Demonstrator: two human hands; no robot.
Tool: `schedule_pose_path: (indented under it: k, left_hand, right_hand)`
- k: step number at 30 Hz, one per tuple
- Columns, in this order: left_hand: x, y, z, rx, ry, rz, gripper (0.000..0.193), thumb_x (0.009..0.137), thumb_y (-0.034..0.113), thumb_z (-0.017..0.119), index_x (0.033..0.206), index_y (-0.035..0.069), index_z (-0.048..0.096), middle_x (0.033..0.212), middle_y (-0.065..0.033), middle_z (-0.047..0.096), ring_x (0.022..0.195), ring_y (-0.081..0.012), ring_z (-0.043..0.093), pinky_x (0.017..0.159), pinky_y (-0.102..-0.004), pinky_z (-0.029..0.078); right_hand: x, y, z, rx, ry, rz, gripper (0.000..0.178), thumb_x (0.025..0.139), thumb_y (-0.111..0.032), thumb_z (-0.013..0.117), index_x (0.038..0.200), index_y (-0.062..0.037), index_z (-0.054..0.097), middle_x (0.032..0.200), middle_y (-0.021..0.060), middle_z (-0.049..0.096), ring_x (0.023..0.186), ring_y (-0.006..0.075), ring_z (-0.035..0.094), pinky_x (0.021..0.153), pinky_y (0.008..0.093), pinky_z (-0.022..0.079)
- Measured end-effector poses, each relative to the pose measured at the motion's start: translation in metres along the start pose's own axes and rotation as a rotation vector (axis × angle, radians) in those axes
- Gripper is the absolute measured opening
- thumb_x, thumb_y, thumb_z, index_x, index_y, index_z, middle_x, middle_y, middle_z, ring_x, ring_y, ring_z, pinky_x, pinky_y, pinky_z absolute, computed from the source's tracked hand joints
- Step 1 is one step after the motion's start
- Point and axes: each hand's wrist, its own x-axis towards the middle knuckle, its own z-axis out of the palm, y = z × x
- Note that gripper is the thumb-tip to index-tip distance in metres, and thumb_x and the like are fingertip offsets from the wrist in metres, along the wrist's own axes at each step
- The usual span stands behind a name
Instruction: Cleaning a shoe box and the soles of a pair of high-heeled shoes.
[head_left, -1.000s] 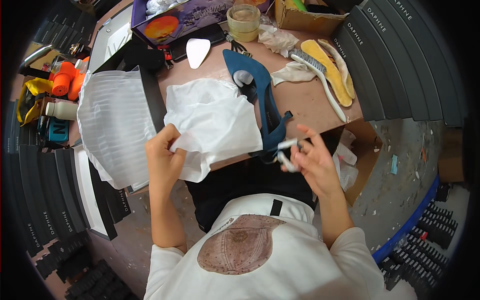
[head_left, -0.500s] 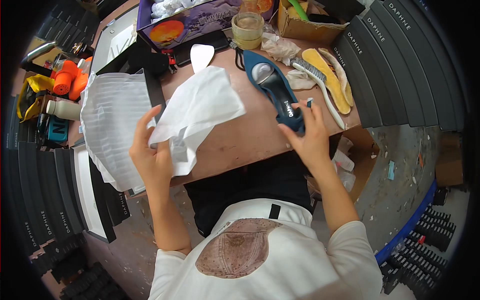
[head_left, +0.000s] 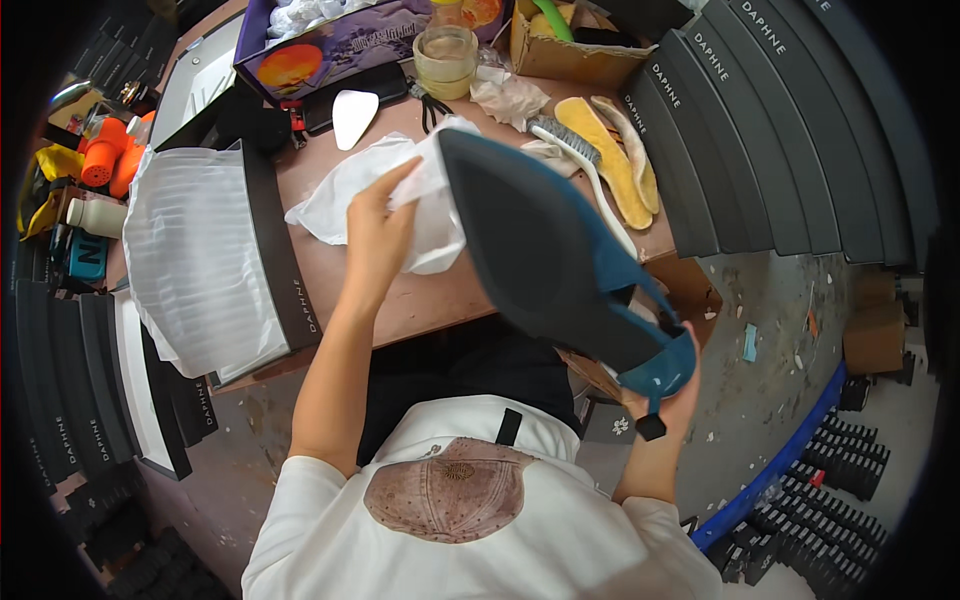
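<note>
A blue slingback shoe (head_left: 625,270) is lifted off the table, its dark sole toward me and its pointed toe up and to the left. My right hand (head_left: 680,395) grips it round the heel end; most of those fingers are behind it. The short heel has a black tip. Beside the toe, my left hand (head_left: 385,230) holds a crumpled sheet of white tissue paper (head_left: 345,190), thumb and forefinger on it. Part of the sheet passes behind the toe.
An open shoe box (head_left: 285,280) lined with white paper (head_left: 195,250) lies left. A white shaped piece (head_left: 355,118), a glass jar (head_left: 446,65), a brush (head_left: 585,155) and yellow cloth (head_left: 610,165) lie farther back. Dark boxes (head_left: 740,130) stand in a row right.
My right hand has raised the shoe from the table and turned its sole toward me. My left hand has moved right with the tissue paper, up to the shoe's toe. The view has shifted slightly.
</note>
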Motion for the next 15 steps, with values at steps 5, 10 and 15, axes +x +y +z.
schedule_pose_path:
  k: [5, 10, 15]
  left_hand:
    - [-0.005, 0.028, -0.018, -0.152, 0.273, 0.106, 0.032, 0.085, 0.002, 0.054, 0.116, 0.001, 0.060, 0.100, -0.0121, 0.068, 0.086, -0.0101, 0.060, 0.075, -0.0230, 0.046]
    - [-0.026, 0.037, -0.047, 0.296, 0.324, 0.452, 0.041, 0.079, -0.005, 0.058, 0.117, 0.007, 0.061, 0.095, -0.0175, 0.067, 0.063, -0.0159, 0.064, 0.059, -0.0234, 0.047]
    - [-0.060, 0.061, -0.059, 0.498, -0.011, 0.488, 0.034, 0.082, -0.002, 0.057, 0.114, 0.007, 0.063, 0.080, -0.0188, 0.065, 0.057, -0.0076, 0.057, 0.053, -0.0203, 0.042]
  right_hand:
    - [0.011, 0.026, -0.020, -0.169, 0.115, 0.054, 0.028, 0.090, -0.029, 0.053, 0.091, -0.0020, 0.060, 0.087, 0.0106, 0.065, 0.078, 0.0204, 0.066, 0.068, 0.0352, 0.059]
    - [0.028, 0.031, -0.014, -0.009, -0.034, 0.360, 0.028, 0.091, -0.031, 0.051, 0.094, -0.0050, 0.062, 0.087, 0.0086, 0.068, 0.071, 0.0210, 0.068, 0.047, 0.0298, 0.056]
    - [0.033, 0.041, -0.006, 0.023, -0.016, 0.507, 0.028, 0.092, -0.031, 0.049, 0.096, -0.0060, 0.062, 0.094, 0.0090, 0.068, 0.080, 0.0218, 0.068, 0.056, 0.0355, 0.058]
